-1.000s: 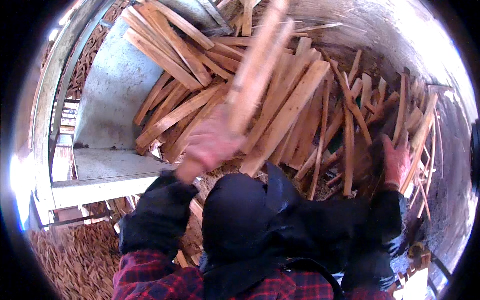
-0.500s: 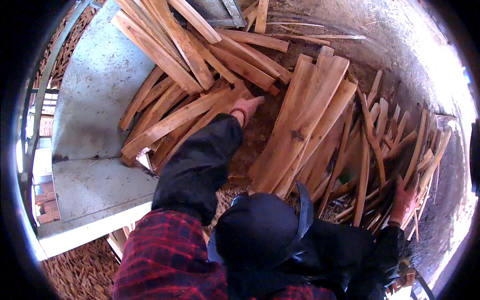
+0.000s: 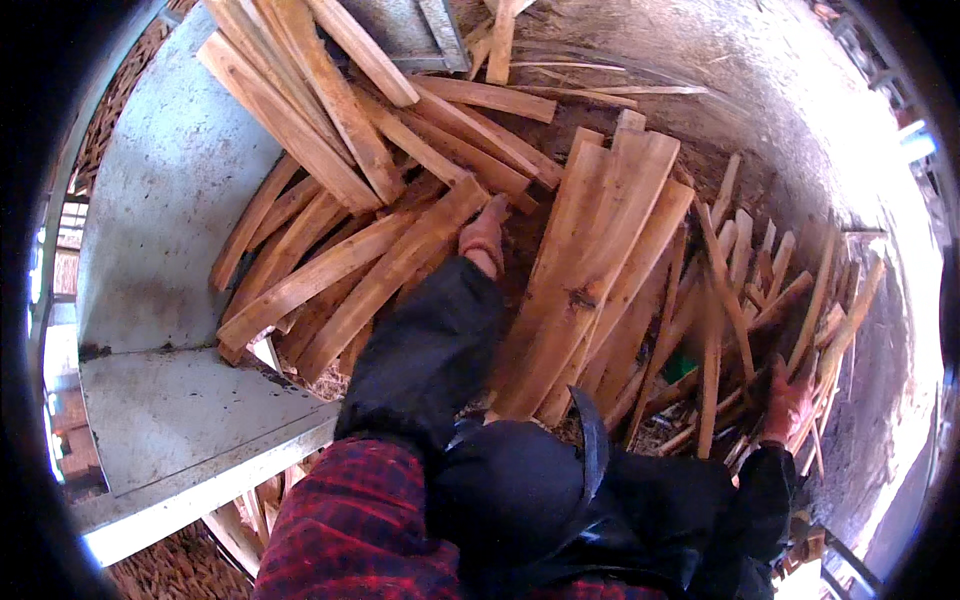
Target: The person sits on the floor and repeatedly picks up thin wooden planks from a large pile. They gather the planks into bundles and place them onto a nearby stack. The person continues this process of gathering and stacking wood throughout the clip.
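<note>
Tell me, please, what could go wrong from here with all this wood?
The boards piled crosswise at upper left could slide, since they overlap at angles. The left hand, beside the end of one board, might get pinched if that board shifts. Thin strips close to the right hand could scratch it or leave splinters.

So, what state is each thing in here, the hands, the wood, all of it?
Left hand: at the upper end of a slat, grip unclear
Right hand: among the thin strips, grip unclear
Wooden slats on the left: loosely heaped, some crossing
Wide wooden boards in the middle: slanted, overlapping
Thin wood strips on the right: jumbled, many tilted steeply
Pale metal panel: speckled with dirt
</note>
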`<action>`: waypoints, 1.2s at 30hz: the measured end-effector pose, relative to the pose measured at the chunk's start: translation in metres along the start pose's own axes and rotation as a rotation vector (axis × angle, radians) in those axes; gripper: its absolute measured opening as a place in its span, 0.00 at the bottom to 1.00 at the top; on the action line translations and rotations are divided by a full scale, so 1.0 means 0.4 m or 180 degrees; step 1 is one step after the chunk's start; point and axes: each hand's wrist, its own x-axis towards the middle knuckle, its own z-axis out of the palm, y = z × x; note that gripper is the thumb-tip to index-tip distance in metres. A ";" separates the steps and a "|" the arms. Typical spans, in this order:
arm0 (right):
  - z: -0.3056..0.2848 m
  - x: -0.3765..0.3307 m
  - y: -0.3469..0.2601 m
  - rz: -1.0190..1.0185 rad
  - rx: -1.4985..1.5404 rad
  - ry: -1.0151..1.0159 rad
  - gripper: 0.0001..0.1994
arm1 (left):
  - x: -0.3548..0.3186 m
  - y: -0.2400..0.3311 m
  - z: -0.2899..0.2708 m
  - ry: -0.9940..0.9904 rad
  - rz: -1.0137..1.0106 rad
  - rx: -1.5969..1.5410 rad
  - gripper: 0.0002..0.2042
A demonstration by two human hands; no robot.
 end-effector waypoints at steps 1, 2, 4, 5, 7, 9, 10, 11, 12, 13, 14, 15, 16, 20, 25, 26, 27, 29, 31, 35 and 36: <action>0.020 0.012 0.036 -0.0063 0.0060 0.0121 0.43 | -0.033 0.067 0.032 -0.0141 -0.0354 -0.0729 0.16; -0.004 -0.011 0.021 -0.0229 0.0086 0.0267 0.41 | -0.076 0.160 0.045 -0.0607 -0.0526 -0.0961 0.14; -0.004 -0.003 0.013 -0.0270 0.0023 0.0297 0.41 | -0.136 0.259 0.017 -0.1451 -0.0834 -0.1492 0.13; 0.008 0.002 0.002 -0.0240 -0.0004 0.0247 0.42 | -0.162 0.319 0.011 -0.1899 -0.0742 -0.2096 0.15; 0.029 0.025 0.037 -0.0043 -0.0160 0.0148 0.42 | -0.248 0.431 0.028 -0.2397 -0.1225 -0.3560 0.21; 0.034 0.023 0.060 0.0038 -0.0062 0.0150 0.43 | -0.346 0.509 0.052 -0.2972 -0.1025 -0.3502 0.23; -0.015 0.003 0.016 -0.0061 0.0246 0.0250 0.41 | -0.391 0.531 0.068 -0.3018 -0.1055 -0.3624 0.24; -0.057 -0.020 -0.033 -0.0176 0.0578 0.0327 0.40 | -0.439 0.547 0.082 -0.3069 -0.1227 -0.3541 0.24; -0.092 -0.033 -0.062 -0.0461 0.0804 0.0536 0.38 | -0.487 0.551 0.110 -0.3140 -0.1398 -0.3510 0.25; -0.130 -0.043 -0.118 -0.0783 0.1093 0.0707 0.36 | -0.508 0.550 0.118 -0.3273 -0.1263 -0.2993 0.25; -0.190 -0.077 -0.221 -0.0752 0.2691 -0.0190 0.34 | -0.522 0.537 0.109 -0.3350 -0.1112 -0.2479 0.25; -0.236 -0.105 -0.287 -0.0923 0.3536 -0.0876 0.33 | -0.529 0.503 0.092 -0.3546 -0.0715 -0.1562 0.24; -0.283 -0.134 -0.344 -0.0870 0.4412 -0.1662 0.32 | -0.534 0.494 0.097 -0.3676 -0.0532 -0.1114 0.24; -0.319 -0.188 -0.443 -0.0706 0.6105 -0.3479 0.29 | -0.599 0.533 0.194 -0.4006 -0.0511 -0.0491 0.28; -0.350 -0.119 -0.371 -0.0413 0.4788 -0.1479 0.27 | -0.568 0.503 0.174 -0.3763 0.0303 0.0834 0.24; -0.298 -0.095 -0.318 -0.0472 0.4337 -0.1109 0.27 | -0.562 0.480 0.158 -0.3494 0.0734 0.0984 0.25; -0.196 -0.045 -0.224 -0.0645 0.3397 -0.0801 0.27 | -0.552 0.506 0.122 -0.3169 0.0236 0.0939 0.27; -0.083 0.001 -0.129 -0.0806 0.2080 -0.0524 0.27 | -0.500 0.415 0.026 -0.2127 0.0501 0.0989 0.33; -0.048 0.010 -0.091 -0.0731 0.1282 -0.0594 0.28 | -0.445 0.384 -0.094 -0.1487 0.0897 0.2392 0.40; -0.102 -0.017 -0.150 -0.0773 0.0442 -0.0127 0.27 | -0.414 0.260 -0.348 -0.1672 0.0299 0.4226 0.45; -0.103 -0.021 -0.179 -0.0863 0.0611 -0.0161 0.27 | -0.395 0.240 -0.409 -0.1667 0.0250 0.4217 0.45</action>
